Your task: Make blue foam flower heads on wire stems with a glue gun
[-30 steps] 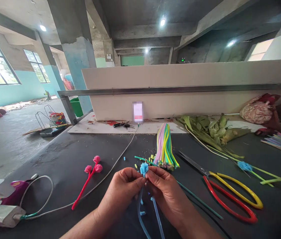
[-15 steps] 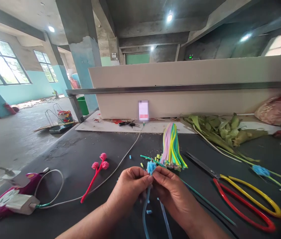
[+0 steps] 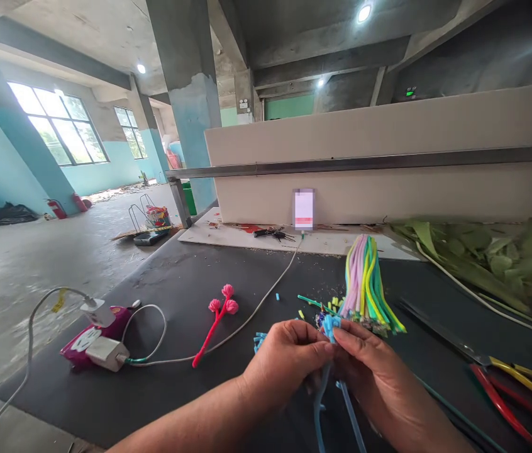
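Note:
Near the table's front middle, my left hand point(image 3: 289, 352) and my right hand point(image 3: 374, 365) pinch a fuzzy light-blue pipe cleaner point(image 3: 330, 324) between thumbs and fingertips. Its top is bunched into a small curled knot. Two pale-blue lengths point(image 3: 353, 418) hang below my fingers. Several short blue pieces point(image 3: 259, 340) lie beside my left hand. Behind my fingertips are small yellow cut bits point(image 3: 334, 303) and a thin green stem. The inner fingers of both hands are partly hidden.
A bundle of coloured pipe cleaners point(image 3: 365, 283) lies behind my right hand, with large scissors point(image 3: 468, 349) and green leaves point(image 3: 487, 258) to the right. Leftward are a pink pipe-cleaner sprig point(image 3: 221, 314), a cable and a power strip point(image 3: 75, 352). A phone point(image 3: 304, 209) leans against the back board.
My view has swung left, so everything on the table sits further right. Both hands still pinch the blue pipe cleaner, whose bunched top looks slightly turned.

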Motion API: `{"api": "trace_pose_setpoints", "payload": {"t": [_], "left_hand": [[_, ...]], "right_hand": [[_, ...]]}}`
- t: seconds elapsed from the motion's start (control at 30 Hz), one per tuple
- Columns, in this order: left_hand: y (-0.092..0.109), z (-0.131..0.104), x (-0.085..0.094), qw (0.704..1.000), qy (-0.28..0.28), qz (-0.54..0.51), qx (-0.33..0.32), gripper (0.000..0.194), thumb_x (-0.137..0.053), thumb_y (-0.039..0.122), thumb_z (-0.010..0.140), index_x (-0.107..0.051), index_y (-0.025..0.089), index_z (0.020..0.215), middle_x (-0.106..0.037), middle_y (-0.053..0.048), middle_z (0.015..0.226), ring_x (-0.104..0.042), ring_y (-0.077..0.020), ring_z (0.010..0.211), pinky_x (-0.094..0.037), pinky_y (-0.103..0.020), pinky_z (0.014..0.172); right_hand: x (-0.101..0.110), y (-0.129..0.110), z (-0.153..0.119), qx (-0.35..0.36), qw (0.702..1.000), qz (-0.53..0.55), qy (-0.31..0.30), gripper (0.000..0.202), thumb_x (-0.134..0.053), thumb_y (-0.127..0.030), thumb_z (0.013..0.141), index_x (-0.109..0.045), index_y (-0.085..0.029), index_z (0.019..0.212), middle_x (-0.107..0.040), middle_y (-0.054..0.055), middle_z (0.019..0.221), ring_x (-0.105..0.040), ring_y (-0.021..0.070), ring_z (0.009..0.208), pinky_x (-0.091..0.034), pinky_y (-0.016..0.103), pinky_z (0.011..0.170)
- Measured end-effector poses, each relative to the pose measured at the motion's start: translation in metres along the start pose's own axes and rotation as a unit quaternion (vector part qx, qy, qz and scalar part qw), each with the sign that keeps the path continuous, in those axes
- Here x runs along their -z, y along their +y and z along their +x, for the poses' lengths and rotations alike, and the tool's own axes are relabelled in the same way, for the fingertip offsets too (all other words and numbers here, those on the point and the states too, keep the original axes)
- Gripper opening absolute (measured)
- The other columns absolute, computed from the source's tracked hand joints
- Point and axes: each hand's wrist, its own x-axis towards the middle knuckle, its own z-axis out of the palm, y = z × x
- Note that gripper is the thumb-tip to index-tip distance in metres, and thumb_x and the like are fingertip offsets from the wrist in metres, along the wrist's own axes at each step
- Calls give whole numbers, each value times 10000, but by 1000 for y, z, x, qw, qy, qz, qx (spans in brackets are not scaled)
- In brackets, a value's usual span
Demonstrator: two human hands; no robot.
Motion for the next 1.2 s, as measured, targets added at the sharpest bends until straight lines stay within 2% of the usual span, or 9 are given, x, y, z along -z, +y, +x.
{"api": "trace_pose_setpoints", "payload": {"t": [0.17,0.4,0.6,0.77,0.87,1.0,1.1,1.2], "left_hand": [[0,-1,-2,997,-51,-54,-7,314,-716,394,642,-556,135,719,-557,14,550,-403,-40,357,-265,-178,349],[-6,2,1,999,-18,-44,-7,253,-690,341,684,-540,143,731,-538,21,540,-392,-38,372,-251,-167,347],[-6,4,4,999,-9,-42,-11,264,-673,372,703,-530,152,735,-485,47,505,-358,-32,366,-183,-174,350],[-6,3,5,999,-24,-40,-9,233,-630,358,746,-518,153,743,-487,42,519,-350,-29,363,-152,-182,353],[-6,3,6,999,-39,-35,-13,218,-615,349,763,-524,151,769,-498,37,544,-358,-27,368,-160,-177,351],[-6,3,6,999,-19,-36,6,287,-592,430,774,-506,157,750,-453,53,502,-380,-37,362,-158,-171,336],[-5,4,6,999,-1,-34,12,343,-557,490,782,-497,156,733,-474,42,518,-391,-37,356,-164,-170,327],[-5,4,6,999,0,-35,16,342,-573,484,772,-484,160,709,-464,47,499,-394,-38,350,-164,-165,321]], "right_hand": [[0,-1,0,2,1000,-7,-2,119,-750,-273,667,-666,-206,719,-601,-17,614,-518,110,518,-416,225,485],[-3,-1,-2,-4,1000,1,-30,93,-732,-252,705,-681,-189,748,-590,-10,612,-511,95,529,-424,222,513],[-2,-3,-4,30,998,-16,-51,83,-705,-267,743,-695,-185,748,-498,-38,536,-390,64,473,-357,196,465],[0,-1,-4,46,998,-32,-12,90,-736,-248,711,-713,-180,766,-583,-14,631,-459,73,553,-387,185,520],[1,0,-4,41,999,-25,-12,83,-736,-241,714,-712,-186,770,-618,-8,669,-504,79,589,-416,186,563],[0,-1,-5,37,999,-19,-25,102,-733,-229,717,-720,-186,809,-644,-2,688,-558,92,639,-446,198,637],[-1,-2,-6,33,999,-26,-29,148,-739,-230,709,-731,-198,853,-657,-2,681,-570,96,641,-448,202,637],[-1,-2,-5,22,999,-32,-24,187,-748,-240,697,-734,-210,882,-663,0,685,-564,97,632,-442,211,625]]}}
